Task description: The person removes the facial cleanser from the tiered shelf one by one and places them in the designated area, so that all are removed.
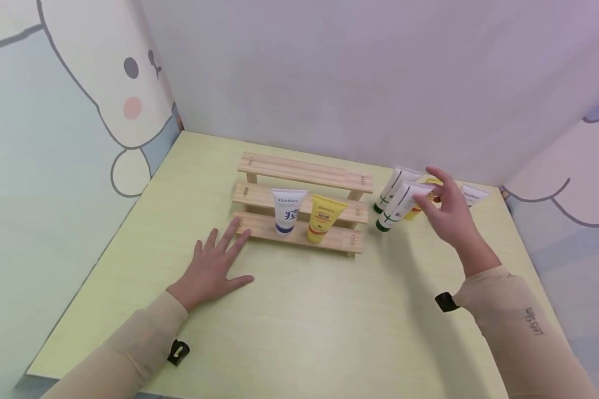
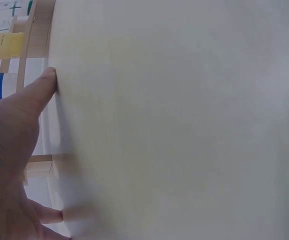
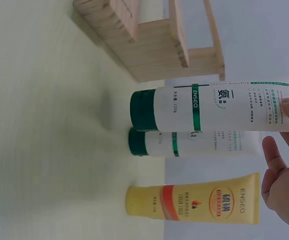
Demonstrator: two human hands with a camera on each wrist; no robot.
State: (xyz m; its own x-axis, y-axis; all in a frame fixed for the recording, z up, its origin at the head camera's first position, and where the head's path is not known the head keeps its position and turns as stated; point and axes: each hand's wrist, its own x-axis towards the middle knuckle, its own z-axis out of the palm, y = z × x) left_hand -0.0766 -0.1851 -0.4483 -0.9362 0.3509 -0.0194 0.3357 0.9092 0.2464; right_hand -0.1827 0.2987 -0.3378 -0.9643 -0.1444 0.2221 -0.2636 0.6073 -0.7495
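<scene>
My right hand (image 1: 451,212) pinches the flat top end of a white squeeze tube with a green cap (image 3: 209,107), held upright with its cap downward. Close behind it stands a second white green-capped tube (image 1: 393,188). A yellow tube (image 3: 194,201) is beside them, and another white tube (image 1: 473,194) shows partly behind my hand. My left hand (image 1: 211,270) has its fingers spread, fingertips at the left end of the wooden three-step rack (image 1: 304,169). On the lowest step stand a white tube with a blue cap (image 1: 287,213) and a yellow tube (image 1: 324,217).
The pale yellow table (image 1: 309,332) ends at a plain wall (image 1: 329,77) behind the rack. Side panels with cartoon drawings (image 1: 95,94) border it left and right. Black straps (image 1: 178,352) hang from the sleeves.
</scene>
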